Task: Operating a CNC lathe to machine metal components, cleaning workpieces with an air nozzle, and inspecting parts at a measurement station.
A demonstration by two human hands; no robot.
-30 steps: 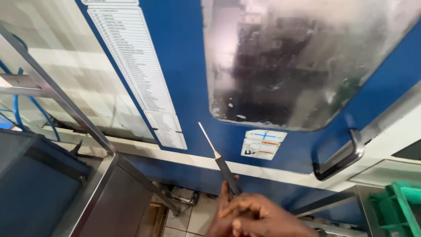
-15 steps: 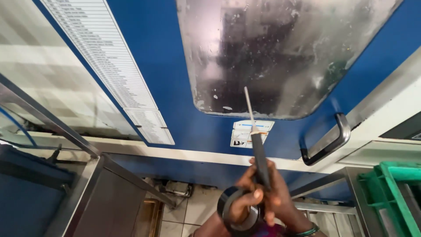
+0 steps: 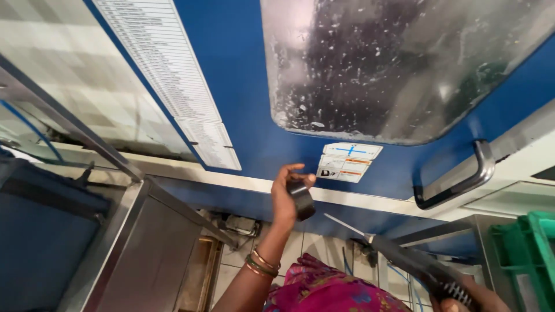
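1. The left hand [image 3: 287, 193] is raised, its grip clamped on a roll of black tape [image 3: 301, 199], fingers curled over the roll's top and thumb beneath; bangles [image 3: 261, 264] ring the wrist

2. The right hand [image 3: 462, 300], at 5 o'clock in the frame, is mostly cut off by the lower edge; its grip is closed on the dark ribbed handle of a knife [image 3: 399, 251], whose thin blade points toward 10 o'clock, its tip near the tape but apart from it

3. Behind the tape, at 12 o'clock from it, stands a blue machine door [image 3: 248, 86] with a wet, fogged window [image 3: 393, 63]; what lies behind the glass cannot be made out

4. A small label [image 3: 348, 162] sits just below the window, a long printed chart [image 3: 167, 75] at 10 o'clock, a metal door handle [image 3: 462, 179] at 3 o'clock

5. A steel table [image 3: 124, 248] lies at 8 o'clock, a green crate [image 3: 520, 254] is cut off at 4 o'clock, and tiled floor [image 3: 237, 260] shows below
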